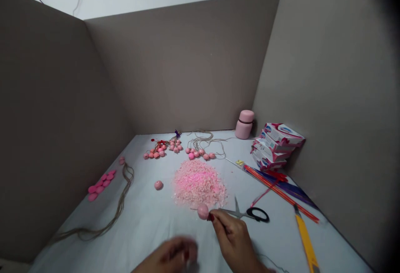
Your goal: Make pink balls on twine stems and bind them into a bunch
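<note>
Low in the middle of the head view, my right hand [235, 239] pinches at the right side of a small pink ball [203, 212]. A thin, pale tip sticks out to the ball's left, too small to make out. My left hand [170, 256] is to the lower left, apart from the ball; its fingers look curled but are smeared by motion. Just beyond the ball lies a heap of pink shavings [198, 181]. Scissors [240, 213] with black handles lie spread behind my right hand. Another pink ball [158, 185] rests left of the heap.
Corded balls [196, 153] lie at the back, near a pink flask [244, 124]. Stacked boxes [271, 144] stand right, beyond red sticks [281, 194] and a yellow cutter [306, 237]. Pink oval pieces [101, 185] and twine [120, 206] lie left. Grey panels [187, 73] enclose three sides.
</note>
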Tool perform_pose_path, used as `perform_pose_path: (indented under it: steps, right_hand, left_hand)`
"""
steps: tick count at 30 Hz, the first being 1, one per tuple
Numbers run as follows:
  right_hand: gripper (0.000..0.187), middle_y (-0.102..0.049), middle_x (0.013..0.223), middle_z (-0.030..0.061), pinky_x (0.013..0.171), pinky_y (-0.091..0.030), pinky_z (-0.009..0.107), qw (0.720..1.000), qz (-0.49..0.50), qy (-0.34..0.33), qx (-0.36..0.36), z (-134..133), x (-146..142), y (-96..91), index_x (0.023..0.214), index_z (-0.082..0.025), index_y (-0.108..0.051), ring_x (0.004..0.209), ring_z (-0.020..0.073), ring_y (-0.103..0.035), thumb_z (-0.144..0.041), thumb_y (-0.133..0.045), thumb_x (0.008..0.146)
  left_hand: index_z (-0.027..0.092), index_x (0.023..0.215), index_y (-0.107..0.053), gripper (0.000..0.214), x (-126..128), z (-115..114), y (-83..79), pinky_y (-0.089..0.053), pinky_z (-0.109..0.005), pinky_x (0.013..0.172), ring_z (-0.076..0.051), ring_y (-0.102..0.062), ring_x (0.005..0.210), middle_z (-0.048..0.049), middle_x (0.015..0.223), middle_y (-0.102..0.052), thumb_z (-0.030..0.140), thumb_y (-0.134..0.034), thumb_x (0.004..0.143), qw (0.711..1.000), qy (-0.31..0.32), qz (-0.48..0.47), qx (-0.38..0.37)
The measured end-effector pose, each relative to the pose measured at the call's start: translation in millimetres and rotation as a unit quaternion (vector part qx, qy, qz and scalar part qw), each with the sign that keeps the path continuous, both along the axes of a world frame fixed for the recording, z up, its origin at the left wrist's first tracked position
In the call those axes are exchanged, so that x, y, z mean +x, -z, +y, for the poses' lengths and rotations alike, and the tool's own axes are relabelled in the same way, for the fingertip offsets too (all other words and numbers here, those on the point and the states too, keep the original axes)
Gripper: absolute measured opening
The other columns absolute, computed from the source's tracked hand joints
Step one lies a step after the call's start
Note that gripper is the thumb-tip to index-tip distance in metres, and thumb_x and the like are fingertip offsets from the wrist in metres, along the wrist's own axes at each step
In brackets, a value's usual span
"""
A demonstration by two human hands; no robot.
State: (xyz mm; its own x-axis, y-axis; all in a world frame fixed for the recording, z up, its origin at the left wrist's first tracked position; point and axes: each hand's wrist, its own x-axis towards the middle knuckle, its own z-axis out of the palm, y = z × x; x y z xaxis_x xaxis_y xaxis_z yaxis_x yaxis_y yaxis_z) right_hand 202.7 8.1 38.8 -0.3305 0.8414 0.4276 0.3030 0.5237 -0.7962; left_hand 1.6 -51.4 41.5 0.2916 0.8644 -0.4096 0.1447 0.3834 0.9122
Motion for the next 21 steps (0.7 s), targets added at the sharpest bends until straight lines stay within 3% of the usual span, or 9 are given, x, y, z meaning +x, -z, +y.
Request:
perform_pose_path:
  steps: [2,4,8,10,13,15,17,19,21]
  right_hand:
    - [0.028,-0.059,0.062,0.0002,0.055,-0.042,0.021,1.000,-0.001,0.012,0.000,1.5,-0.1,-0.4,0.078,-0.018,-0.061,0.058,0.0145,-0.059,-0.023,-0.036,0.090]
    - [0.028,-0.059,0.061,0.0005,0.053,-0.041,0.021,1.000,0.001,0.030,-0.001,3.7,0.7,-1.6,0.075,-0.018,-0.060,0.056,0.0145,-0.059,-0.024,-0.037,0.090]
    - [0.028,-0.059,0.059,0.0008,0.049,-0.040,0.021,0.998,0.006,0.053,-0.015,7.0,1.0,-2.6,0.072,-0.017,-0.058,0.052,0.0144,-0.057,-0.026,-0.038,0.089]
    - [0.028,-0.059,0.059,0.0011,0.048,-0.039,0.021,0.999,0.008,0.049,-0.021,6.9,-0.4,-2.2,0.071,-0.017,-0.058,0.051,0.0143,-0.056,-0.026,-0.038,0.089]
    - [0.028,-0.061,0.062,0.0023,0.052,-0.041,0.021,0.999,0.005,0.034,-0.030,6.1,-1.8,-0.7,0.071,-0.017,-0.057,0.056,0.0151,-0.058,-0.026,-0.037,0.088]
    - [0.029,-0.061,0.061,0.0026,0.052,-0.040,0.022,0.999,-0.003,0.035,-0.040,6.4,-1.7,0.4,0.071,-0.017,-0.058,0.056,0.0158,-0.058,-0.027,-0.037,0.088]
    - [0.030,-0.060,0.060,0.0027,0.051,-0.039,0.022,0.998,-0.015,0.037,-0.057,7.4,-1.4,0.8,0.071,-0.016,-0.058,0.054,0.0160,-0.056,-0.028,-0.037,0.088]
    - [0.029,-0.059,0.059,0.0029,0.051,-0.040,0.023,0.996,-0.016,0.027,-0.086,8.4,-2.1,-0.1,0.069,-0.016,-0.058,0.055,0.0164,-0.056,-0.029,-0.039,0.086]
    - [0.028,-0.060,0.061,0.0030,0.055,-0.043,0.023,0.991,0.006,-0.020,-0.130,8.7,-3.8,-2.1,0.068,-0.016,-0.059,0.060,0.0169,-0.057,-0.028,-0.041,0.085]
  left_hand:
    - [0.023,0.108,-0.062,0.040,6.5,18.5,-2.6,-0.033,-0.033,0.100,-0.022,-0.050,0.115,-0.0072,0.124,-0.059,0.048,-0.059,0.078,0.987,-0.105,0.000,0.121]
    - [0.023,0.114,-0.058,0.041,6.3,28.5,-9.7,-0.034,-0.034,0.100,-0.022,-0.048,0.117,-0.0076,0.127,-0.057,0.048,-0.054,0.081,0.978,-0.135,-0.017,0.161]
    - [0.017,0.080,-0.073,0.034,-2.5,16.7,-19.3,-0.049,-0.028,0.067,-0.017,-0.064,0.067,-0.0049,0.071,-0.072,0.046,-0.055,0.081,0.997,0.050,0.004,0.057]
    - [0.017,0.077,-0.074,0.034,-1.7,10.7,-15.1,-0.049,-0.027,0.058,-0.016,-0.063,0.056,-0.0033,0.062,-0.069,0.048,-0.061,0.077,0.993,0.117,0.012,0.004]
    - [0.020,0.100,-0.067,0.042,6.7,18.9,-2.9,-0.049,-0.033,0.079,-0.022,-0.064,0.090,-0.0084,0.096,-0.070,0.053,-0.059,0.075,0.996,0.016,0.023,0.088]
    - [0.020,0.112,-0.059,0.048,12.2,29.5,2.2,-0.038,-0.038,0.097,-0.025,-0.051,0.115,-0.0114,0.121,-0.059,0.054,-0.052,0.080,0.981,-0.097,0.040,0.165]
    - [0.021,0.120,-0.051,0.042,15.8,35.3,2.2,-0.032,-0.040,0.103,-0.024,-0.042,0.124,-0.0119,0.131,-0.050,0.047,-0.044,0.087,0.954,-0.172,0.084,0.229]
    - [0.026,0.124,-0.047,0.037,18.5,33.6,-2.0,-0.032,-0.041,0.103,-0.024,-0.039,0.126,-0.0106,0.135,-0.047,0.036,-0.047,0.088,0.917,-0.179,0.159,0.320]
    - [0.030,0.122,-0.051,0.037,21.9,28.0,-8.1,-0.034,-0.040,0.101,-0.025,-0.041,0.125,-0.0087,0.136,-0.047,0.026,-0.053,0.085,0.871,-0.129,0.228,0.416]
